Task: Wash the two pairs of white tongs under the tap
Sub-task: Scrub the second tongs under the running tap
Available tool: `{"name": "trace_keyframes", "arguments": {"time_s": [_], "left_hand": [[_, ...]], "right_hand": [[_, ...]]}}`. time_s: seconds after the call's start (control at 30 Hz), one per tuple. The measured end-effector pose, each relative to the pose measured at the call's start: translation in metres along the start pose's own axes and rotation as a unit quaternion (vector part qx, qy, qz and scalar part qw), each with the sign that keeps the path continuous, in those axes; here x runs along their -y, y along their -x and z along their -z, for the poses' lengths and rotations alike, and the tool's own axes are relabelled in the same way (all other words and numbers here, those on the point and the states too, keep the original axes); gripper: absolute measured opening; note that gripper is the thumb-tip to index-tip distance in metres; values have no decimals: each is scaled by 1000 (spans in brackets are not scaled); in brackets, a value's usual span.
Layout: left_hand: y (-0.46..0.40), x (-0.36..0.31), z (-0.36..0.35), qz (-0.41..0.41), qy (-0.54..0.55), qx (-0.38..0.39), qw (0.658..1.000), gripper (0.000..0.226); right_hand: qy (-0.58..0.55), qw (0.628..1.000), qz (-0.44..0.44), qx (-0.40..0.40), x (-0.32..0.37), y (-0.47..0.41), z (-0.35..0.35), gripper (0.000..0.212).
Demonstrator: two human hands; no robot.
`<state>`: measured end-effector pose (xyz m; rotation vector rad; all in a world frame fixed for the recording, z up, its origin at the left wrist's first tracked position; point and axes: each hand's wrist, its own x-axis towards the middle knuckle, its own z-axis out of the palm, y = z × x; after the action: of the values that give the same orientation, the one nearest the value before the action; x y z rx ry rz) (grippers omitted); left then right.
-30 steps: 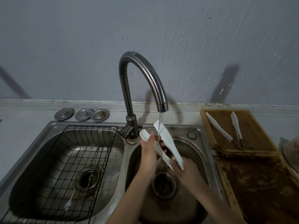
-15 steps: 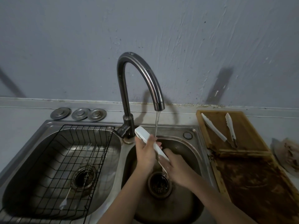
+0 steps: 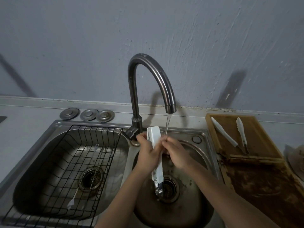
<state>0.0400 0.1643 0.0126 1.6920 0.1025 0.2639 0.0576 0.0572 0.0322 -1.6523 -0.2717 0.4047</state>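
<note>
Both hands meet over the basin, left hand point(image 3: 148, 153) gripping, right hand point(image 3: 176, 153) with fingers curled.

Colours, sink area
White tongs point(image 3: 156, 150) at centre frame, steel-grey hinge end; second white pair point(image 3: 230, 135) at right on a brown stained board point(image 3: 263, 129). Dark grey tap point(image 3: 148, 76), silver sink point(image 3: 205, 145), black wire rack point(image 3: 57, 162) lower left, blue-grey streaked wall point(image 3: 82, 46) above.
</note>
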Motion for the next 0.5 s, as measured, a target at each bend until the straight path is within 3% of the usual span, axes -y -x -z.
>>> {"name": "trace_keyframes", "arguments": {"time_s": [0.07,0.17,0.23,0.3,0.43,0.5], "left_hand": [[2,7,2,-18,-55,21,998,41],[7,19,2,-78,-127,43,988,36],[10,24,1,-144,-193,59,969,38],[13,27,1,-179,-193,78,962,48],[22,29,1,-135,-124,28,983,72],[27,37,5,-100,-131,50,985,79]], "right_hand": [[22,1000,0,-19,-4,2,-7,18],[129,988,-22,-80,-8,1,-14,37],[136,982,-31,-125,-9,0,-13,37],[118,983,-25,-140,-9,-1,-7,36],[21,989,-20,-145,3,-2,6,17],[-28,988,6,-152,7,-4,18,15]]}}
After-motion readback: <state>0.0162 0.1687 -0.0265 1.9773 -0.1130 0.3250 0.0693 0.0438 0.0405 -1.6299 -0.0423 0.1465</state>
